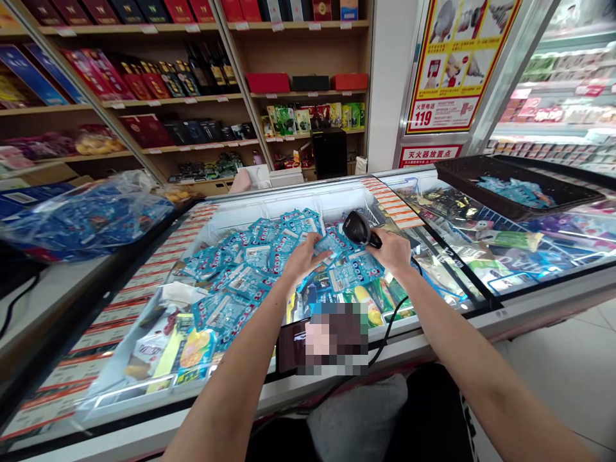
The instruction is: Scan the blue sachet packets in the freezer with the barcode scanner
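A black handheld scanner (359,228) is gripped in my right hand (392,251), its head pointing left over the packets. My left hand (304,258) has thumb and fingers apart and rests at the blue packets (257,256), which are heaped on the glass top of a chest freezer (231,212). One blue packet (353,271) lies between and just below my hands. From the scanner a black cable (395,311) runs down over the freezer's front edge. A phone-like dark object (291,346), partly blurred out, lies near that edge.
At the left a clear plastic bag (91,215) holds more blue packets. A black tray (558,173) with blue packets stands on the freezer at the right. Shelves (192,99) of boxes and bottles line the back, beside a wall poster (457,64).
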{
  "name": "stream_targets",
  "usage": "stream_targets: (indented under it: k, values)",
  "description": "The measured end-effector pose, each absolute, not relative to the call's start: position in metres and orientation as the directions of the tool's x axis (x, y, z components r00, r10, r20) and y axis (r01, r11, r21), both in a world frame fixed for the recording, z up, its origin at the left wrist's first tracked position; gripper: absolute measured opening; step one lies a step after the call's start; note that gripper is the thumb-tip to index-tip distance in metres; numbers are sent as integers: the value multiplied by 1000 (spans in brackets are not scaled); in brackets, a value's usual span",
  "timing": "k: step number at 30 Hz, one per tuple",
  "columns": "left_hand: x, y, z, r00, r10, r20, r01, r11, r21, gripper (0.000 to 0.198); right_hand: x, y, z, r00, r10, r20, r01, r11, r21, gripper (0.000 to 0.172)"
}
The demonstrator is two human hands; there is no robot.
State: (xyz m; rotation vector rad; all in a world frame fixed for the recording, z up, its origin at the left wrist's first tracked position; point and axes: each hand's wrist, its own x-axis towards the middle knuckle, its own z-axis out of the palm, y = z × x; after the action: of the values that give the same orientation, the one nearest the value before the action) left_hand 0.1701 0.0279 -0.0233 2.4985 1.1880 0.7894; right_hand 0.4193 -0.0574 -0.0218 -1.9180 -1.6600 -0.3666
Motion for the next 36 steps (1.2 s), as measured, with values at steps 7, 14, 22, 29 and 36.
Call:
stream_targets:
  k: [7, 14, 22, 29, 36]
  values:
    - [167, 40, -23, 225, 803, 552, 468, -586, 662, 29, 419, -59, -20, 164, 775, 610, 972, -20, -235, 40]
    - [157, 51, -29, -24, 864, 502, 115, -497, 860, 37, 417, -60, -22, 0, 757, 653, 975, 146, -169, 38]
    - [157, 48, -26, 9, 873, 488, 91, -487, 869, 47, 416, -59, -25, -205, 744, 636, 938, 336, -91, 37]
    - [158, 43, -20, 71, 800, 596, 484, -550, 681, 30, 412, -64, -19, -179, 824, 537, 948, 290, -128, 40]
    - [161, 37, -17, 127, 803, 583, 534, -550, 642, 34, 411, -63, -20, -196, 831, 520, 951, 291, -106, 37]
